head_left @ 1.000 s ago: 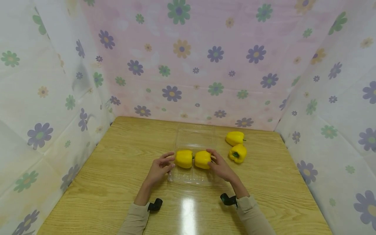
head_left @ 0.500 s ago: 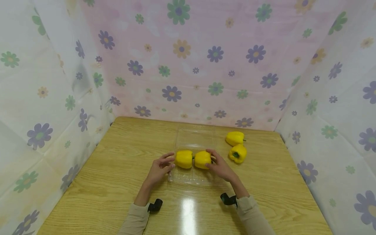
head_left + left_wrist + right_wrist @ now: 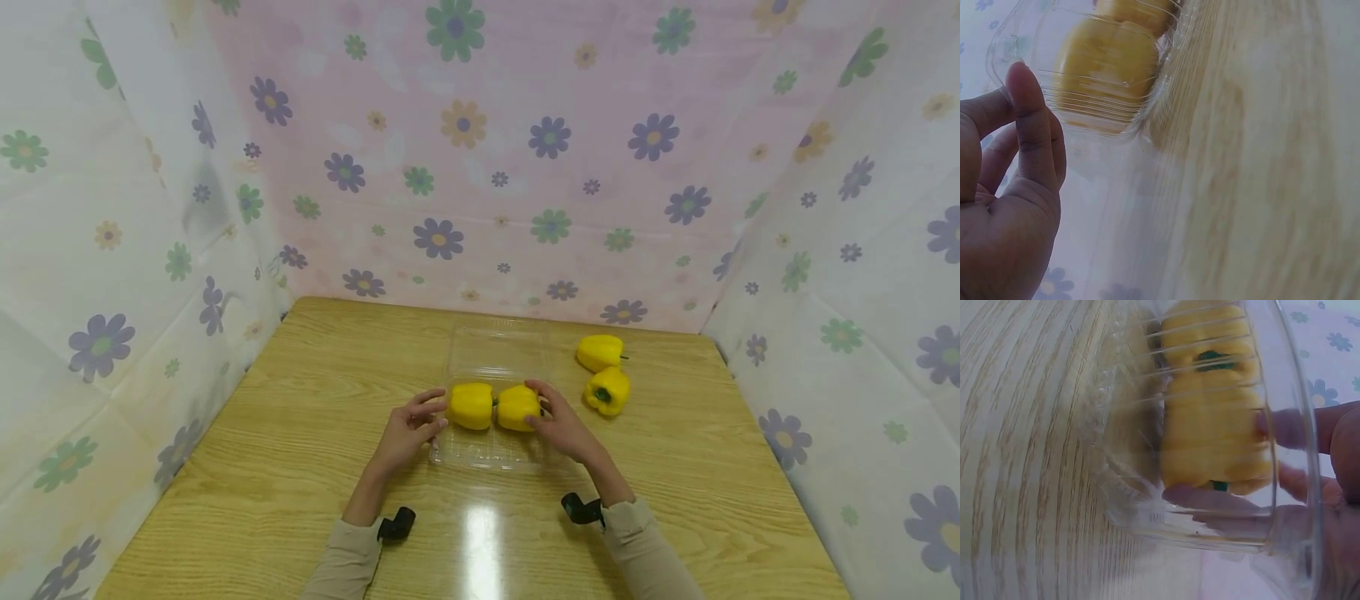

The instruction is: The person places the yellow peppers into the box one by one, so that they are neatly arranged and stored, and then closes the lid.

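Observation:
A clear plastic clamshell container [image 3: 480,457] lies on the table with its lid [image 3: 498,346] folded back. Two yellow bell peppers sit side by side in its base, a left pepper [image 3: 471,407] and a right pepper [image 3: 517,408]. My left hand [image 3: 403,435] pinches the container's left rim, as the left wrist view shows with the fingers [image 3: 1034,134] at the edge. Reaching over the right rim, my right hand [image 3: 566,427] grips the right pepper, its fingers [image 3: 1210,503] seen through the clear wall around the stem end.
Two more yellow peppers lie on the table right of the container, a rear one [image 3: 600,353] and a nearer one [image 3: 607,392] touching or almost touching it. Flower-patterned cloth [image 3: 495,167] walls the wooden table [image 3: 315,375] at the back and sides.
The right hand's thumb has shifted slightly left over the right pepper. Both peppers have barely moved, and the left hand stays at the rim.

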The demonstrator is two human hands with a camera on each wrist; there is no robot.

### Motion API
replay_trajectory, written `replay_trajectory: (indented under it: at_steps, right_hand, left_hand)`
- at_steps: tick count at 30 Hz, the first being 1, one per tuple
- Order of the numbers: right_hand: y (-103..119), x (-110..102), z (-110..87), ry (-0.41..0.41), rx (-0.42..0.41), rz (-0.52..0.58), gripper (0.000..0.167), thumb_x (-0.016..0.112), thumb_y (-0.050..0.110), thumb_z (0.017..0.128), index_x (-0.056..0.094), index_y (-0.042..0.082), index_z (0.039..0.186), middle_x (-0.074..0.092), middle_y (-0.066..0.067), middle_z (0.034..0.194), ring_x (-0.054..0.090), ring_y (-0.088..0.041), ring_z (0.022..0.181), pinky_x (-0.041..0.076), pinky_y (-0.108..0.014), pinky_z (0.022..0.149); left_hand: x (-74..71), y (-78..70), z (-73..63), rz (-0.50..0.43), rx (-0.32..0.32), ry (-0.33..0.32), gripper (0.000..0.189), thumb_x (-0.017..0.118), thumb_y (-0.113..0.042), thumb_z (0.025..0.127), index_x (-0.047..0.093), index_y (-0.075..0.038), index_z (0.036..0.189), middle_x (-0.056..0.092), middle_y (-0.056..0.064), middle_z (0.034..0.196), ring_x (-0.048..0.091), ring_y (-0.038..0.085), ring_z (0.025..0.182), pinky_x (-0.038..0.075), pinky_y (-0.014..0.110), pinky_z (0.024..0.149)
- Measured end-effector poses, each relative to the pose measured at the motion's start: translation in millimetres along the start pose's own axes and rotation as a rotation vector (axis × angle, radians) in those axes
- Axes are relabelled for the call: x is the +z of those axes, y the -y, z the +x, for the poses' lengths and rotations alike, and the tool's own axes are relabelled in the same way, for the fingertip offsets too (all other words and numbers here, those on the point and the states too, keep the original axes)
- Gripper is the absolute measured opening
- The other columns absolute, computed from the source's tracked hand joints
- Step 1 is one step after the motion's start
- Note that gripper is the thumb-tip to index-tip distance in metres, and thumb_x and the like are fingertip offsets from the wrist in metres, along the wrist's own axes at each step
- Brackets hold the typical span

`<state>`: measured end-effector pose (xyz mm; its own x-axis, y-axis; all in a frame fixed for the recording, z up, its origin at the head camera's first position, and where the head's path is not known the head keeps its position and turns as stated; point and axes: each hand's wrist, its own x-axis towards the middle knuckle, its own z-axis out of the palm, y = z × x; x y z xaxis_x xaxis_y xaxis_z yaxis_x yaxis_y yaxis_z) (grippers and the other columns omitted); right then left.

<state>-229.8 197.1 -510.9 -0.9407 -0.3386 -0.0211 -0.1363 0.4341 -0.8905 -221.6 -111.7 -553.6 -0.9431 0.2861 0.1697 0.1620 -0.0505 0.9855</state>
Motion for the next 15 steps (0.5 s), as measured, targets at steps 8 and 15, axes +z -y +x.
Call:
replay_trajectory:
  at_steps: [8,15]
  right_hand:
    - [6,1,-4.6,-0.047,0.003,-0.123,0.062,0.063,0.002,0.098,0.036,-0.002,0.154,0.033,-0.027,0.158,0.03,-0.047,0.147,0.028,-0.063,0.118]
    - [14,0,-10.6,-0.055,0.011,-0.174,0.062,0.061,0.004,0.1,0.033,-0.003,0.155,0.031,-0.029,0.159,0.026,-0.048,0.148,0.028,-0.065,0.117]
  left_hand:
    - [-0.3,1.3,1.8,0.009,0.009,0.0,0.032,0.067,-0.003,0.097,0.066,0.013,0.124,0.046,0.024,0.151,0.059,0.01,0.077,0.053,0.018,0.06]
    - [-1.0,3.3,0.8,-0.012,0.011,0.003,0.032,0.067,-0.002,0.097,0.065,0.014,0.125,0.045,0.025,0.152,0.06,0.01,0.078,0.054,0.018,0.06]
